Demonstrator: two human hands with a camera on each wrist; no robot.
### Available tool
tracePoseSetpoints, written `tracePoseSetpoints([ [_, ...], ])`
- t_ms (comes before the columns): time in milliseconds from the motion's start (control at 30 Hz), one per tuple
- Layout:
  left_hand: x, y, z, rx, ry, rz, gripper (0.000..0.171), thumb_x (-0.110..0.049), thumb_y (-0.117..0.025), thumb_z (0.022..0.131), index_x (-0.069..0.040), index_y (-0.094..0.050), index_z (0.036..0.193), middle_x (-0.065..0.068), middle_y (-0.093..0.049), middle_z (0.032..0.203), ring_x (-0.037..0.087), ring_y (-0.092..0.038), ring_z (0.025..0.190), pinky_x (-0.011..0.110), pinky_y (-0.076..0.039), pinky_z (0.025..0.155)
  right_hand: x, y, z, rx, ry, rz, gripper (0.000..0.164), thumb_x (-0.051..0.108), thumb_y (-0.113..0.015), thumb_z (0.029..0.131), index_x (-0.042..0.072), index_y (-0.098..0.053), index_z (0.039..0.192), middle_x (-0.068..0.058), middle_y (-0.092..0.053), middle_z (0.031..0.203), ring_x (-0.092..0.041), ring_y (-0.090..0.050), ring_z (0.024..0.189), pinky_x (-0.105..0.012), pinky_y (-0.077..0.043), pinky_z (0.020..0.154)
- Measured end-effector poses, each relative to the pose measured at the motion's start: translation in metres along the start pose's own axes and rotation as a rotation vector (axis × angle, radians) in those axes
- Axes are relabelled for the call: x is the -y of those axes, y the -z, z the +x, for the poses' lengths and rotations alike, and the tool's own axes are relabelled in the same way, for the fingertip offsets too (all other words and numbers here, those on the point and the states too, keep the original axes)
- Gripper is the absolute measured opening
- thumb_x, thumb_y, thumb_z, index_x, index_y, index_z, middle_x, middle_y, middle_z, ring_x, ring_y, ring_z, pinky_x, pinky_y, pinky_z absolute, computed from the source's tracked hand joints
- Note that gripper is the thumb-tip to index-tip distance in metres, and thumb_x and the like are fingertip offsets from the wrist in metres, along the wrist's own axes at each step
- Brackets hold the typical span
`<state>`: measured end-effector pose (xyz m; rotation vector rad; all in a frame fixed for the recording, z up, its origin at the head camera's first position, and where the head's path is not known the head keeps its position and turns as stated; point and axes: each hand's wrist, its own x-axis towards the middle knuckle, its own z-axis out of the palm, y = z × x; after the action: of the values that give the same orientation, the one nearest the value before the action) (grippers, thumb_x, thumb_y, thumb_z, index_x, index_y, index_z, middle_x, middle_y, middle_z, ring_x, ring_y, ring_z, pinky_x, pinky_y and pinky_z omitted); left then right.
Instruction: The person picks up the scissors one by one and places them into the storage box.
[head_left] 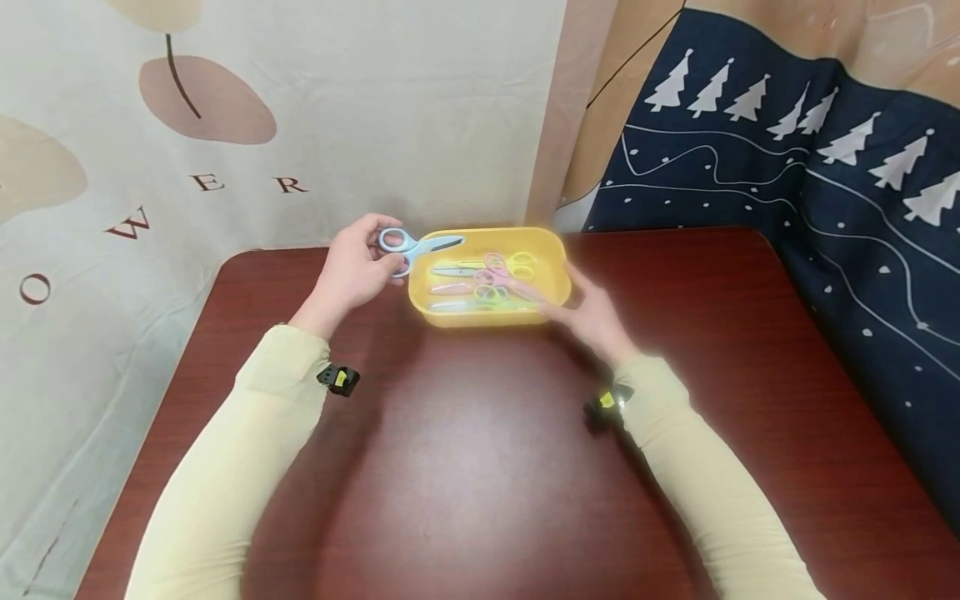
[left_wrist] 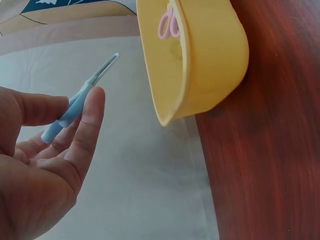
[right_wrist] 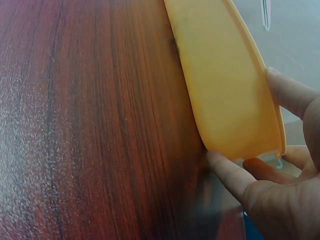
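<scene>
Blue scissors [head_left: 422, 247] are pinched by their handles between the thumb and fingers of my left hand [head_left: 352, 268]. Their blades point right, over the left end of a yellow plastic bin [head_left: 495, 320]. In the left wrist view the scissors [left_wrist: 77, 105] are seen edge-on, apart from the bin. Several more scissors lie in the bin, among them pink scissors [head_left: 517, 287] and others with yellow and green handles. My right hand [head_left: 596, 321] grips the bin's right end; in the right wrist view the thumb is at its rim and a finger at its lower edge.
The bin is at the far edge of a dark red-brown wooden table [head_left: 480, 467]. Behind it hangs a pale cloth [head_left: 420, 108] with printed letters. A navy cloth with white trees [head_left: 750, 158] hangs at the right. Each wrist wears a small black camera.
</scene>
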<state>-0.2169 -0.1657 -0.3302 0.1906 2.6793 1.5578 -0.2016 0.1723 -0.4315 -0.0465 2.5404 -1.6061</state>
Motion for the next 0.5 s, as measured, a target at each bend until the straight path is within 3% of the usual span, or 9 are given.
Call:
tracePoseSetpoints([
  [233,-0.006,-0.007,0.009,0.029,0.011,0.061,0.046,0.005,-0.061,0.094,0.001,-0.053,0.14,0.021,-0.063,0.122,0.032,-0.065,0.107,0.031,-0.064,0.074,0.0,0.001,0.0,-0.002,-0.004,-0.004,0.094,0.032,-0.083,0.088,0.039,-0.028,0.163,0.006,-0.039,0.164,-0.019,-0.047,0.141,-0.044,-0.039,0.12],
  [500,-0.011,-0.016,0.018,0.08,0.029,0.041,0.048,0.007,-0.06,0.093,0.003,-0.052,0.14,0.023,-0.062,0.124,0.034,-0.067,0.106,0.03,-0.064,0.074,-0.001,0.0,0.001,0.001,-0.007,-0.006,0.093,0.033,-0.083,0.088,0.039,-0.028,0.163,0.006,-0.037,0.165,-0.019,-0.045,0.143,-0.044,-0.037,0.121],
])
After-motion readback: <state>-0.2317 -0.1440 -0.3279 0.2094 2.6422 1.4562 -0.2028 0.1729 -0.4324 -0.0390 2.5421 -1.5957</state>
